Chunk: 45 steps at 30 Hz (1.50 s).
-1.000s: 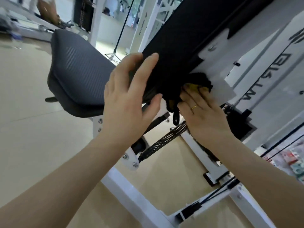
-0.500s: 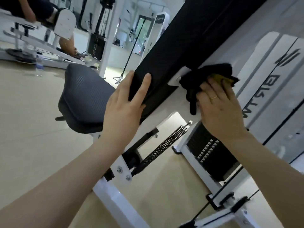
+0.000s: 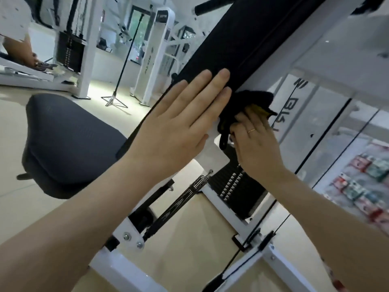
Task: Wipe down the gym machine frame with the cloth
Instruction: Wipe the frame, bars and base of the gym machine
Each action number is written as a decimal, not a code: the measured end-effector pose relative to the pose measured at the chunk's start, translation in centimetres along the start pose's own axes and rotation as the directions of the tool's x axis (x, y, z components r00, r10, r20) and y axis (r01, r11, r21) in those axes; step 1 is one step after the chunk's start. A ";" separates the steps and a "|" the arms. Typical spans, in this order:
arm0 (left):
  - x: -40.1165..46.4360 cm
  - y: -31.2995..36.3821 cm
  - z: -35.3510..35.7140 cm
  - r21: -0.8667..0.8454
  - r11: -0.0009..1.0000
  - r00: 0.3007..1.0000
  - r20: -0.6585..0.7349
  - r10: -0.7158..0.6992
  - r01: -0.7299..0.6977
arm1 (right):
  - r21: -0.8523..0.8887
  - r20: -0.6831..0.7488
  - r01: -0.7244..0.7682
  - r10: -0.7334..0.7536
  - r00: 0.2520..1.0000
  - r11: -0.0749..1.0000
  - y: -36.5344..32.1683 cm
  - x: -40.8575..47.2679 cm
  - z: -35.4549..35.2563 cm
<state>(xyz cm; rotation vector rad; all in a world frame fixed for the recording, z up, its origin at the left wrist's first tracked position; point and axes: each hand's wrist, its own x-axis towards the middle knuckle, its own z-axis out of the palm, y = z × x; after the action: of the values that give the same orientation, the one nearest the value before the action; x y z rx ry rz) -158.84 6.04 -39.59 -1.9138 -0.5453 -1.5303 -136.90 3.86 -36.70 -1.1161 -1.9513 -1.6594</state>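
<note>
A black cloth (image 3: 250, 102) with a yellow patch is bunched against the white machine frame (image 3: 294, 49), just under the edge of the black back pad (image 3: 235, 36). My right hand (image 3: 256, 142) grips the cloth from below, fingers curled round it, a ring on one finger. With straight fingers my left hand (image 3: 179, 127) lies flat on the back pad's lower edge, right beside the cloth.
The dark grey seat (image 3: 63, 142) sits lower left. Below are a black spring (image 3: 181, 201), the black weight stack (image 3: 235, 192) and white base beams (image 3: 117, 270). Other white machines, a tripod stand (image 3: 114, 100) and a person's arm (image 3: 19, 49) are behind.
My right hand has brought the cloth back down along the frame toward my left hand. My left hand has flattened higher on the back pad.
</note>
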 end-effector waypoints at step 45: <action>12.7 -0.5 1.3 -0.132 0.989 0.989 -0.141 0.041 -0.060 | -0.172 0.025 -0.331 0.340 0.940 0.928 12.1 9.7 -9.3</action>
<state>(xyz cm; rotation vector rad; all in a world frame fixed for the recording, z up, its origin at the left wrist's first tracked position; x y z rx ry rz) -155.20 6.50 -27.34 -1.8880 -0.3366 -1.6897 -136.11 -1.52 -19.42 -1.4773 -1.5613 -1.6361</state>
